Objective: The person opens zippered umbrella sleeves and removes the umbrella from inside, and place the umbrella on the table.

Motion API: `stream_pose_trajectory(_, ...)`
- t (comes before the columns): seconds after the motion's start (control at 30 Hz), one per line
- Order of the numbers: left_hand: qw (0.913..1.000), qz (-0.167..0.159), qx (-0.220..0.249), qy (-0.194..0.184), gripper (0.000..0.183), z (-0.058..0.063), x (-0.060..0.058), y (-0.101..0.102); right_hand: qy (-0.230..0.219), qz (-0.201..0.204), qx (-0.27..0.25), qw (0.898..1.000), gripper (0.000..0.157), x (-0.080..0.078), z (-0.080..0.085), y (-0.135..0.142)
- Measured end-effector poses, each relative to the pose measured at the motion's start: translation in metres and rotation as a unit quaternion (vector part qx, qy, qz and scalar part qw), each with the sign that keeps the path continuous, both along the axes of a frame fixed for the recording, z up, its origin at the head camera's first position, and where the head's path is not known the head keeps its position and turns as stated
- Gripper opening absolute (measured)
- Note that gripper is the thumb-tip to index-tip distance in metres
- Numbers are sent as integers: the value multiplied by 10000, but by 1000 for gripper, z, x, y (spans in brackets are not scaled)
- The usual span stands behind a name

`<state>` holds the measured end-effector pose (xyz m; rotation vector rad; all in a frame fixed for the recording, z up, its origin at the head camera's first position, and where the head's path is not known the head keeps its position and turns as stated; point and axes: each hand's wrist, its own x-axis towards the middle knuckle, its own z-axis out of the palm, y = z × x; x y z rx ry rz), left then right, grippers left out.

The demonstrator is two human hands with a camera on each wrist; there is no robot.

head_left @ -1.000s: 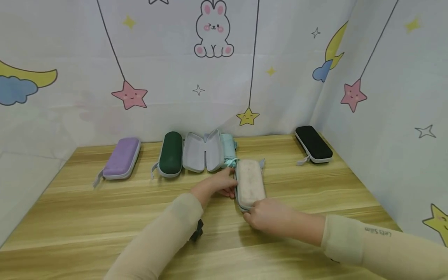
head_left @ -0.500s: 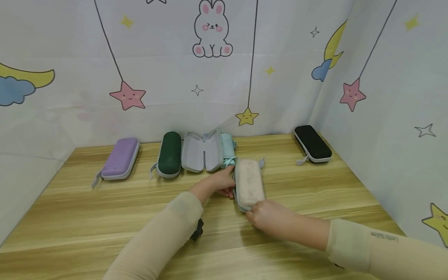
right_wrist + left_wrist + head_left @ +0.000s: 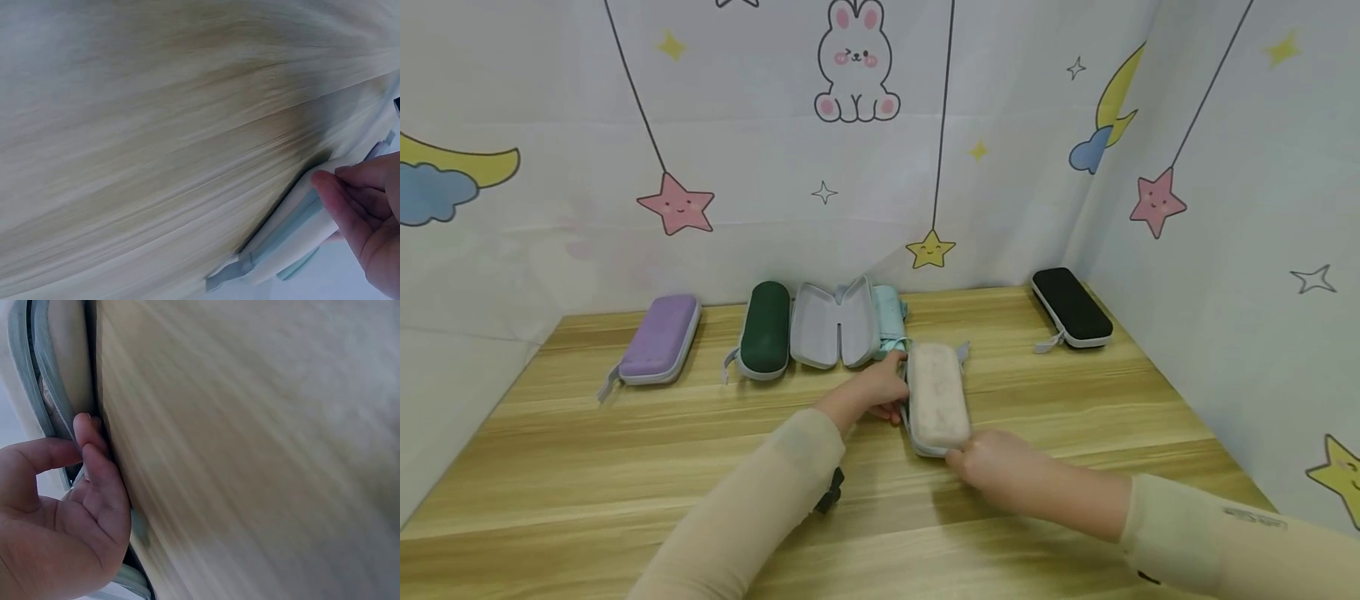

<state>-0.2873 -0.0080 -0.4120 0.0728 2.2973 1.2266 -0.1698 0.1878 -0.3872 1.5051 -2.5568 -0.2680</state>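
Note:
A cream hard-shell zip case (image 3: pixel 938 396) lies on the wooden table, its grey zip edge running round the side. My left hand (image 3: pixel 880 390) is at the case's left side, and in the left wrist view its thumb and fingers pinch the zip edge, where the zip line stands partly parted. My right hand (image 3: pixel 1000 467) is at the near right corner. The right wrist view shows its thumb and index fingertips pinched together at the zip line, covering the zipper pull. A grey fabric tab (image 3: pixel 230 275) sticks out from the case's far end.
Behind my left hand stand an opened grey-lined case (image 3: pixel 835 325) and a light teal rolled bundle (image 3: pixel 889 317) with a cord. A dark green case (image 3: pixel 765 329) and a purple case (image 3: pixel 661 337) lie left; a black case (image 3: pixel 1071 307) lies far right. Printed white cloth walls enclose the table.
My right hand has slid rightward along the near end of the cream case to its right corner. The zip gap at the near end has closed. My left hand stays at the side.

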Motion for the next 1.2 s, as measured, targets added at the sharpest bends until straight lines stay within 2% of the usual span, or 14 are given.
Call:
stream_pose_trajectory(0.17,9999,-9,-105,-5,78,2,1,2,-230,-225,-137,9994,26,-4,-1,13)
stream_pose_trajectory(0.4,9998,-47,-185,19,77,2,0,2,-908,-764,-259,9926,18,-16,1,23)
stream_pose_trajectory(0.7,9999,-131,7,-72,79,1,0,-2,-649,-641,-446,9948,31,-38,-4,32)
stream_pose_trajectory(0.9,9997,-146,154,-158,80,0,-1,-5,-615,-861,-516,9930,29,-53,-4,36)
stream_pose_trajectory(1.2,9997,-129,177,-138,78,0,-2,-4,-848,-870,-796,9894,23,-73,-6,37)
